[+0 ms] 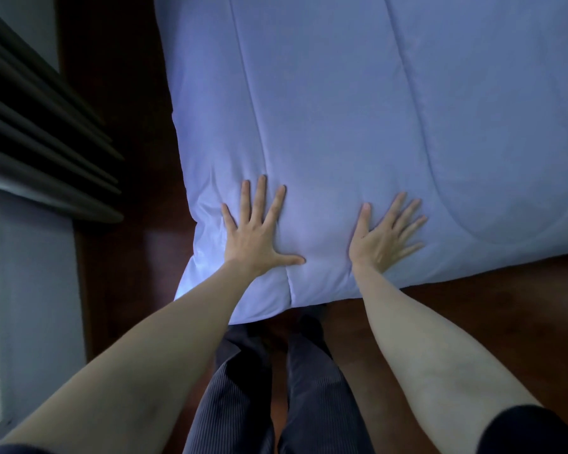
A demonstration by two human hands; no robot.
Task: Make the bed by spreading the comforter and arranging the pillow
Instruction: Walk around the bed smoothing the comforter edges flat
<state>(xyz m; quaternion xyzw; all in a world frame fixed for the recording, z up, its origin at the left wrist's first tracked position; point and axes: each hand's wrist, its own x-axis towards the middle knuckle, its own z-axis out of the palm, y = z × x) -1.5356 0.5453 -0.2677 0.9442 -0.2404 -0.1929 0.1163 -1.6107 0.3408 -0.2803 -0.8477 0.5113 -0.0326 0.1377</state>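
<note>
A pale blue-white quilted comforter, soft and puffy with long stitched seams that curve near its lower right, lies spread across the bed and fills the upper part of the view. Its near corner hangs over the edge, where the fabric bunches into small creases. The left hand lies flat on that corner, palm down, fingers spread wide and thumb stretched out to the right, holding nothing. The right hand presses flat just beside it along the near edge, fingers fanned apart toward the upper right, also empty. The padding between the two hands swells into a smooth, rounded mound. Both forearms are bare, with dark sleeve cuffs at the bottom of the frame. Below the comforter stand the person's legs in dark ribbed trousers on a glossy dark reddish-brown wooden floor. At the left, dark slatted blinds hang beside a grey wall.
</note>
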